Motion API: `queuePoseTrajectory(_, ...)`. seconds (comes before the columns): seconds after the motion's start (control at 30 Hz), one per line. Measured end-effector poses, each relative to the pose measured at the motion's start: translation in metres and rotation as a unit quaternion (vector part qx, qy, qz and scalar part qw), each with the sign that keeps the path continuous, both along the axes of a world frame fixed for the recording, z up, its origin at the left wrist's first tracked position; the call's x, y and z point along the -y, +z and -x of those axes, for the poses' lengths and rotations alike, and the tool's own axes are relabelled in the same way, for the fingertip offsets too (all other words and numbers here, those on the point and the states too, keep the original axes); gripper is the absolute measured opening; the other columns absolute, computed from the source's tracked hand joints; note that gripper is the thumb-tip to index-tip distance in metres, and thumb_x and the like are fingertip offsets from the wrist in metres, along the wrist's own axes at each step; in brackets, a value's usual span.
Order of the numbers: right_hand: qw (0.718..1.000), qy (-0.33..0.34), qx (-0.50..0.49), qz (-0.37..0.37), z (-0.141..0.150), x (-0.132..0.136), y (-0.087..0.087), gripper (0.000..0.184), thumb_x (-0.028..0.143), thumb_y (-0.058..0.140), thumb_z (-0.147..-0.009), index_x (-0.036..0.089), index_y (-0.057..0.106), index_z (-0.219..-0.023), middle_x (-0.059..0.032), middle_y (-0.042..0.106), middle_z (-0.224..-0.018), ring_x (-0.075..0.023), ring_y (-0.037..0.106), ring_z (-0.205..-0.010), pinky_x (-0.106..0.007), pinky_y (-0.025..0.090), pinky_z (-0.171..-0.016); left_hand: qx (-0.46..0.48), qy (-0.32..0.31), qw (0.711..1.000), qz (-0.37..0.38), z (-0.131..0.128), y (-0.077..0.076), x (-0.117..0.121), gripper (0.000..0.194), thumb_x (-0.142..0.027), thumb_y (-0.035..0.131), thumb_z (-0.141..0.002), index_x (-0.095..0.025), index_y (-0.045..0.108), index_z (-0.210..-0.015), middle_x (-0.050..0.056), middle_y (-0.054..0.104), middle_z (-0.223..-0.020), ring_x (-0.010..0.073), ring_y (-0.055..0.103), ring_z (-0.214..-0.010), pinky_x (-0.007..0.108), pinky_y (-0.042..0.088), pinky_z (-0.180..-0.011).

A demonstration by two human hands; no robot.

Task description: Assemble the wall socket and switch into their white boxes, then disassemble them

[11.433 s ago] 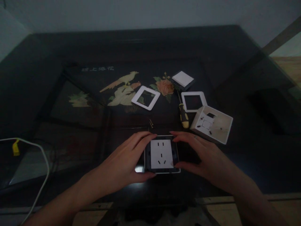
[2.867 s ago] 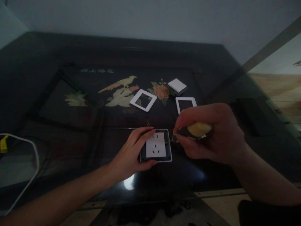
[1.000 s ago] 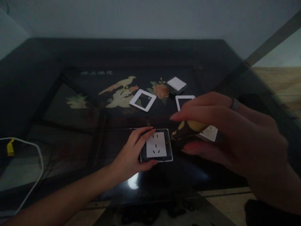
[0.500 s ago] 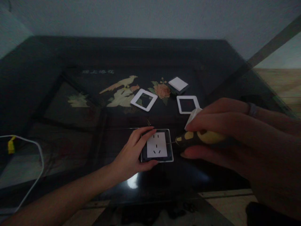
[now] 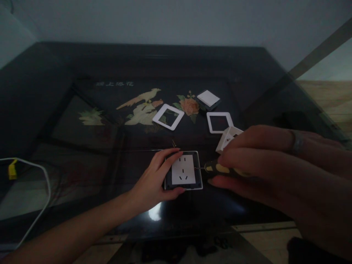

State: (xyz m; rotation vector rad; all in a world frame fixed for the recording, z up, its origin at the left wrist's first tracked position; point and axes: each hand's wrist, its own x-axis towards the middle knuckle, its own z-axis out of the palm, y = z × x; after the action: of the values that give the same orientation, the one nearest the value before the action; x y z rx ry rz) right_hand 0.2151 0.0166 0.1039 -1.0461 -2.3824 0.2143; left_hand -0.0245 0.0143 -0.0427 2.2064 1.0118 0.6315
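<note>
My left hand (image 5: 155, 178) grips a wall socket (image 5: 183, 169) by its left side, thumb at the near edge and fingers over the far edge. The socket has a white slotted face, a dark surround and a white back box beneath. My right hand (image 5: 264, 165) is closed around a yellow and black screwdriver (image 5: 218, 168). The thin shaft points left, its tip at the socket's right side; whether it sits in a screw is too small to tell. Just beyond my right fingers stands a white box (image 5: 226, 140), partly hidden by them.
Two white frames (image 5: 168, 117) (image 5: 219, 122) and a white-faced switch module (image 5: 208, 99) lie farther back on the dark glossy table (image 5: 165, 62). Small screws (image 5: 173, 143) lie beyond the socket. A white cable (image 5: 47, 179) with a yellow tag (image 5: 12, 169) runs along the left.
My right hand has turned and lowered slightly around the screwdriver, uncovering more of the white box behind it. My left hand and the socket stay in place.
</note>
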Motion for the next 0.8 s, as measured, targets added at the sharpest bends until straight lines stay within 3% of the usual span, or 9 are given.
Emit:
queuePoseTrajectory(0.1,0.997,0.071,0.014,0.02,-0.005,0.001,0.002,0.017,0.03,0.05,-0.098,0.023,0.063,-0.106,-0.0013,0.071,-0.115,-0.0176,0.072,-0.098,-0.025,0.061,-0.085,-0.002,0.002,1.0,-0.003,0.0,0.0,0.001,0.083,-0.036,0.073,-0.077,-0.028,0.03,-0.147,0.013,0.039,-0.146,0.0365,0.043,-0.132,0.056,0.042,-0.108)
queuePoseTrajectory(0.2,0.996,0.086,0.014,0.032,-0.006,0.004,0.006,0.037,0.016,0.053,-0.095,0.023,0.05,-0.131,0.0016,0.064,-0.132,-0.0139,0.065,-0.116,-0.019,0.053,-0.099,-0.003,0.008,1.0,-0.006,0.0,-0.001,0.001,0.085,-0.035,0.074,-0.076,-0.029,0.029,-0.147,0.013,0.039,-0.147,0.0379,0.043,-0.133,0.056,0.042,-0.108)
queuePoseTrajectory(0.3,0.998,0.051,-0.031,0.013,-0.002,0.009,0.007,0.034,0.013,0.053,-0.094,0.032,0.057,-0.122,0.0086,0.072,-0.114,-0.009,0.072,-0.095,-0.011,0.057,-0.083,-0.005,0.006,1.0,-0.005,0.001,-0.002,0.002,0.085,-0.035,0.074,-0.076,-0.029,0.029,-0.148,0.013,0.039,-0.149,0.0379,0.041,-0.134,0.055,0.042,-0.109)
queuePoseTrajectory(0.4,0.997,-0.029,-0.06,-0.044,0.005,0.011,0.003,0.018,0.02,0.059,-0.092,0.034,0.066,-0.102,0.0083,0.075,-0.095,-0.0108,0.073,-0.071,-0.015,0.06,-0.063,-0.001,0.005,1.0,-0.013,0.0,-0.004,0.002,0.084,-0.036,0.073,-0.077,-0.028,0.029,-0.147,0.013,0.039,-0.147,0.0365,0.042,-0.133,0.054,0.042,-0.109)
queuePoseTrajectory(0.53,0.995,-0.065,-0.024,-0.073,0.005,0.008,-0.004,0.018,0.028,0.055,-0.095,0.031,0.069,-0.083,0.0069,0.071,-0.075,-0.0108,0.07,-0.063,-0.019,0.058,-0.061,-0.009,0.0,1.0,-0.007,0.0,-0.002,0.001,0.082,-0.036,0.072,-0.079,-0.029,0.027,-0.147,0.013,0.038,-0.145,0.0346,0.041,-0.133,0.055,0.042,-0.109)
queuePoseTrajectory(0.6,0.998,-0.046,0.007,-0.053,0.001,0.006,-0.003,0.016,0.032,0.055,-0.096,0.026,0.069,-0.101,0.0031,0.074,-0.092,-0.0129,0.072,-0.075,-0.02,0.06,-0.071,-0.011,-0.006,1.0,-0.001,0.0,0.0,0.001,0.081,-0.036,0.071,-0.079,-0.029,0.027,-0.147,0.013,0.037,-0.145,0.0339,0.04,-0.133,0.055,0.04,-0.11)
queuePoseTrajectory(0.7,0.999,-0.017,0.031,0.008,-0.005,0.006,0.002,0.037,0.024,0.048,-0.099,0.02,0.053,-0.135,-0.0021,0.067,-0.127,-0.016,0.069,-0.105,-0.022,0.057,-0.091,-0.01,-0.006,1.0,0.008,0.001,0.001,0.001,0.08,-0.036,0.071,-0.08,-0.028,0.028,-0.146,0.013,0.036,-0.145,0.0335,0.039,-0.134,0.055,0.04,-0.111)
queuePoseTrajectory(0.8,0.999,-0.022,0.015,0.028,-0.005,0.006,0.006,0.038,0.017,0.047,-0.098,0.025,0.054,-0.134,0.0026,0.07,-0.121,-0.0129,0.07,-0.101,-0.019,0.057,-0.088,-0.009,-0.004,1.0,0.007,0.002,-0.002,0.001,0.081,-0.035,0.07,-0.08,-0.029,0.026,-0.147,0.012,0.036,-0.145,0.0337,0.039,-0.134,0.055,0.04,-0.11)
